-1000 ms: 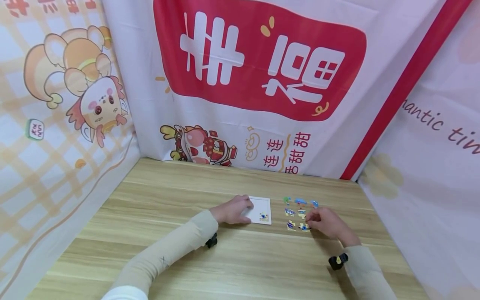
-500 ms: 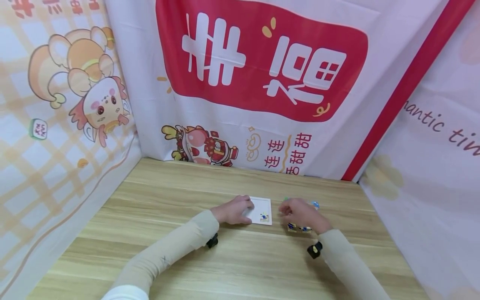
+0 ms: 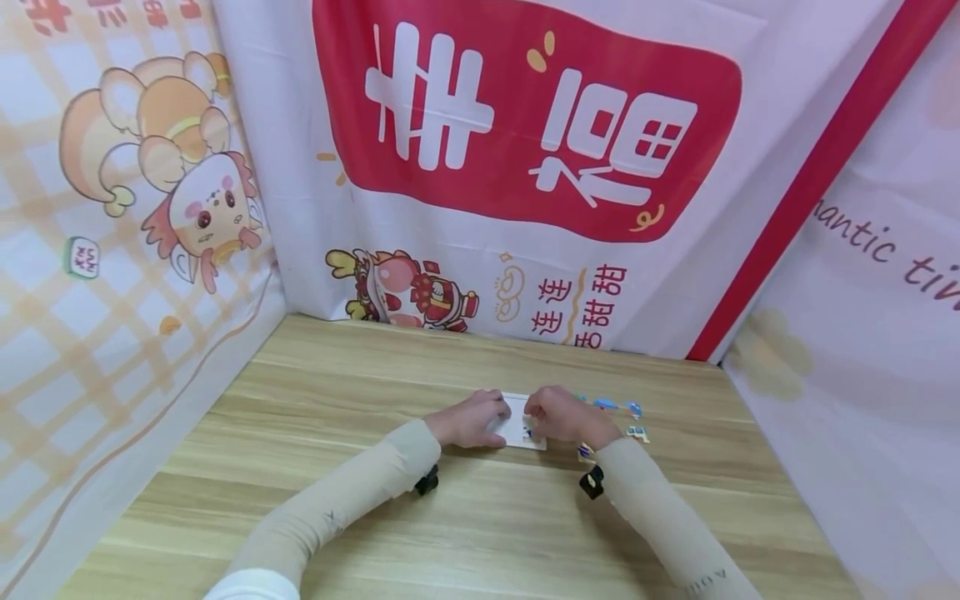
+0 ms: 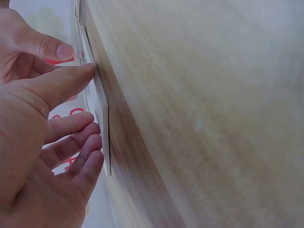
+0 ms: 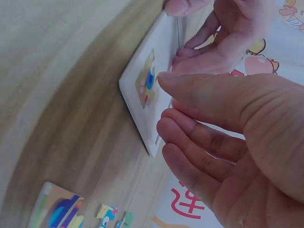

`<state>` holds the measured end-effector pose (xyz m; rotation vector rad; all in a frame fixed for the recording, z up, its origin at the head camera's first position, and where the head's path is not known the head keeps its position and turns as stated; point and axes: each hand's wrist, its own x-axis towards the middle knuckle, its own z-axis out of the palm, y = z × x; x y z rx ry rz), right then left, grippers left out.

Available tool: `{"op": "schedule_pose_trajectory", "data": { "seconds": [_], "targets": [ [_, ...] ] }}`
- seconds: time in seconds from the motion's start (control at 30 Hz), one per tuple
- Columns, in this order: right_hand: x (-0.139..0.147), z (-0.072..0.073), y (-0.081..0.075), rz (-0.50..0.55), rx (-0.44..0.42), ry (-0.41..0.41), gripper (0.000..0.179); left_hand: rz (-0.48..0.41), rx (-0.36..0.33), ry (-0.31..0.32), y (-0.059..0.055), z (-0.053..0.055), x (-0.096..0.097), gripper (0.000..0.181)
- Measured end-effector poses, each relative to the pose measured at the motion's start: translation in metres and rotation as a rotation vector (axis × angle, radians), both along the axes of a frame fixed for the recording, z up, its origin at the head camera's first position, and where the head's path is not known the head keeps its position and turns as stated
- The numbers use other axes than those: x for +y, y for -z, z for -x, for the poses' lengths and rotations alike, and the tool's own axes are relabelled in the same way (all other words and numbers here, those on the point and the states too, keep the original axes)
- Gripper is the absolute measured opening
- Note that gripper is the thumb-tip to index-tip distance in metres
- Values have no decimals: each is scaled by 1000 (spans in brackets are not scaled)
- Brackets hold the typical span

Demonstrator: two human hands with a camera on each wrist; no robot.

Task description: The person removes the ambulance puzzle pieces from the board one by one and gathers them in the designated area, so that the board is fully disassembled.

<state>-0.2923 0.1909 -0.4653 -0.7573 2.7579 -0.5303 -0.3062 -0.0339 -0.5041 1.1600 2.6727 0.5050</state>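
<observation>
A white puzzle tray (image 3: 513, 427) lies flat on the table. My left hand (image 3: 470, 419) rests at its left end, thumb and loosely bent fingertips touching the tray, as the left wrist view also shows. My right hand (image 3: 567, 416) is over the tray's right part, thumb and index finger close together in a pinch; what they hold is mostly hidden, with only a small orange sliver at the thumb tip. Just below that thumb, a coloured puzzle piece (image 5: 148, 81) sits in the tray.
Several loose puzzle pieces lie right of the tray, among them a blue one (image 3: 604, 404) and a yellowish one (image 3: 637, 434). Another piece (image 5: 59, 209) shows large in the right wrist view. Printed cloth (image 3: 525, 108) hangs behind the wooden table (image 3: 480, 517).
My right hand has moved left from the loose pieces to above the tray, uncovering a piece at the far right. My left hand has stayed on the tray.
</observation>
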Motion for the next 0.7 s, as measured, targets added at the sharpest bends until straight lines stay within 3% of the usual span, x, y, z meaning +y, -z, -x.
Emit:
{"op": "schedule_pose_trajectory", "data": {
  "seconds": [0.1, 0.13, 0.33, 0.37, 0.4, 0.57, 0.7],
  "targets": [
    [0, 1, -2, -25, 8, -29, 25, -16, -2, 8, -1, 0, -1, 54],
    [1, 1, -2, -35, 7, -41, 23, -29, 13, 24, 8, 6, -3, 56],
    [4, -4, 2, -36, 24, -90, 19, -30, 17, 33, 6, 5, -3, 56],
    [5, -4, 2, -27, 35, -99, 19, -19, 5, 20, -4, -1, -2, 54],
    [5, -4, 2, -25, 44, -103, 18, -16, 7, 17, -4, -1, -2, 54],
    [5, -3, 4, -25, 51, -65, 11, -9, 18, 10, -5, -2, -1, 53],
    [7, -2, 4, 36, 61, -60, 7, -5, 21, 11, -5, -3, 0, 53]
  ]
}}
